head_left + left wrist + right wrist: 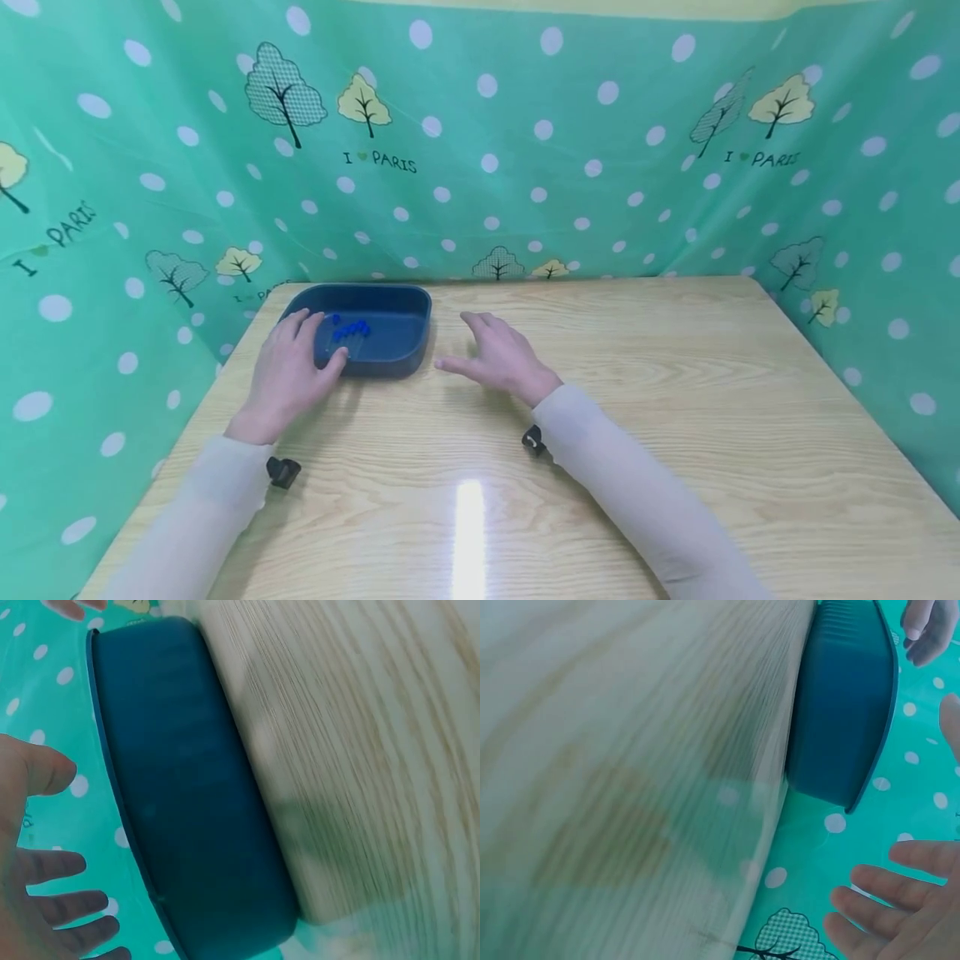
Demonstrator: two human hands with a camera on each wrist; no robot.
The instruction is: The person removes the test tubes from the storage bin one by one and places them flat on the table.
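Both hands (288, 371) (498, 354) flank tray (397, 354), ungripped.

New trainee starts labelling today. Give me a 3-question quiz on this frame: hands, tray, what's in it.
1. True or false: the right hand grips the tray.
2. Which hand is over the tray's near-left rim? A) left hand B) right hand C) neither
3. Fill in: the small pieces lying in the tray are ____ in colour.

Key
1. False: the right hand is spread open over the wooden table, beside the tray and apart from it.
2. A: the left hand reaches over that rim with straight fingers, the thumb at the near wall.
3. Blue.
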